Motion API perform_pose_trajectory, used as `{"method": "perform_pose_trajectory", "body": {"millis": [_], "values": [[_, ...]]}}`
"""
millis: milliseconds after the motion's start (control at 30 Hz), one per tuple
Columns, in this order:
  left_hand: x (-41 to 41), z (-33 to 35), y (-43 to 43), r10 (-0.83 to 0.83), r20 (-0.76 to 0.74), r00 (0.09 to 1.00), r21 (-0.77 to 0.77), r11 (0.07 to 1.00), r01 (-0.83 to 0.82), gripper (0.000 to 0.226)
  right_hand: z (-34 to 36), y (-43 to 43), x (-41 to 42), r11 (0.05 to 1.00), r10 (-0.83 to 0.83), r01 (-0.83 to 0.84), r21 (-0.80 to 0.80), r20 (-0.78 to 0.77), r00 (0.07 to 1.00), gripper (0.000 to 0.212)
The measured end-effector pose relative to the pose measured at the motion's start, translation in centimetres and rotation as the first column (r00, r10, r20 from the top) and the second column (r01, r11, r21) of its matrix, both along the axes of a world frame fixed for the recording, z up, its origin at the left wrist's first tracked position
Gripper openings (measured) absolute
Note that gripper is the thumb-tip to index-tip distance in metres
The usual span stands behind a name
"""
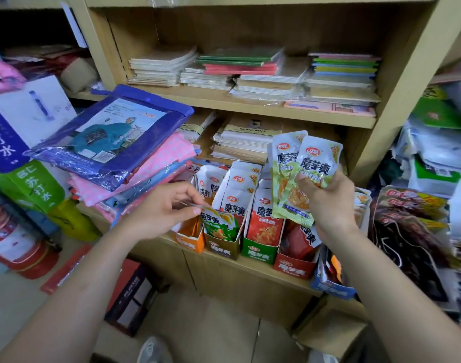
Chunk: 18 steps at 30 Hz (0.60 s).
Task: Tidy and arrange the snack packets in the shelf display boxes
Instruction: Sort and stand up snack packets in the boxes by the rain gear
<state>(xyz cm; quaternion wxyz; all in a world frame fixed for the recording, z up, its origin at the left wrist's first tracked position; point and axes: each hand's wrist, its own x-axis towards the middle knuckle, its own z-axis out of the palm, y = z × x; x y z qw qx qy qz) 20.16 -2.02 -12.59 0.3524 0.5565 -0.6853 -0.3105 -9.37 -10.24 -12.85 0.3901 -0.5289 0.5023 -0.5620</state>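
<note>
Mid-sort, the left hand (163, 209) pinches the top edge of a green packet (220, 226) standing in the olive box (224, 248) at its four o'clock, while the right hand (329, 205), at the box's two o'clock, clasps two pale-green packets (302, 171), probably due to slot in next.

Display boxes (260, 254): side by side in a row on the shelf ledge (250, 271), at 6 o'clock of the paper stacks (245, 142).
Snack packets (237, 203): upright inside the boxes.
Left hand (163, 208): over the row's 9 o'clock end, pinching a single packet (220, 225) that stands in the second box from that end.
Right hand (329, 197): over the 3 o'clock end, holding two packets (302, 166), one overlapping the other.
Notebooks (250, 72): stacked on the shelf board at 12 o'clock.
Raincoat pack (114, 132): atop a pile of folded packs (150, 166), at 9 o'clock of the boxes.
</note>
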Motion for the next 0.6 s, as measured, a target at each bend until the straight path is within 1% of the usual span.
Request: {"method": "perform_pose_trajectory", "body": {"millis": [67, 133, 200, 233, 333, 400, 467, 500, 567, 600], "values": [[0.3, 0.2, 0.5, -0.002, -0.02, 1.0, 0.026, 1.0, 0.003, 0.017, -0.1, 0.0, -0.1, 1.0, 0.022, -0.022, -0.011, -0.019, 1.0, 0.024], [0.4, 0.4, 0.9, -0.019, -0.006, 1.0, 0.055, 0.998, 0.019, 0.019, 0.0, 0.1, -0.1, 0.998, 0.047, -0.048, -0.038, -0.038, 0.998, 0.013], [0.2, 0.5, 1.1, -0.026, 0.021, 0.999, 0.059, 0.998, 0.024, 0.022, 0.0, 0.1, -0.1, 0.997, 0.059, -0.061, -0.051, -0.049, 0.997, 0.008], [-0.1, 0.4, 1.1, -0.019, 0.031, 0.999, 0.048, 0.999, 0.017, 0.022, 0.1, 0.1, -0.1, 0.997, 0.062, -0.065, -0.05, -0.045, 0.997, 0.011], [-1.2, 0.1, 0.9, 0.029, 0.024, 0.999, -0.015, 0.999, -0.029, 0.015, 0.7, 0.8, 0.4, 0.998, 0.051, -0.053, -0.04, -0.055, 0.997, 0.042], [-1.7, 0.0, 0.5, 0.059, 0.028, 0.998, -0.058, 0.997, -0.057, 0.015, 1.2, 1.3, 0.6, 0.996, 0.067, -0.071, -0.053, -0.07, 0.995, 0.047], [-1.9, -0.8, -0.2, 0.107, 0.032, 0.994, -0.088, 0.991, -0.104, 0.014, 0.9, 1.0, 0.5, 0.994, 0.068, -0.074, -0.076, -0.078, 0.995, 0.042], [-2.0, -1.2, -0.6, 0.148, 0.044, 0.988, -0.099, 0.985, -0.143, 0.014, 0.6, 0.8, 0.5, 0.994, 0.066, -0.072, -0.081, -0.079, 0.995, 0.036], [-2.4, -2.0, -1.5, 0.218, 0.114, 0.969, -0.121, 0.971, -0.205, 0.019, 0.3, 0.6, 0.3, 0.993, 0.067, -0.074, -0.09, -0.082, 0.994, 0.022], [-2.7, -2.2, -1.9, 0.231, 0.17, 0.958, -0.149, 0.967, -0.207, 0.024, 0.4, 0.7, 0.3, 0.992, 0.069, -0.078, -0.099, -0.086, 0.994, 0.02]]}}
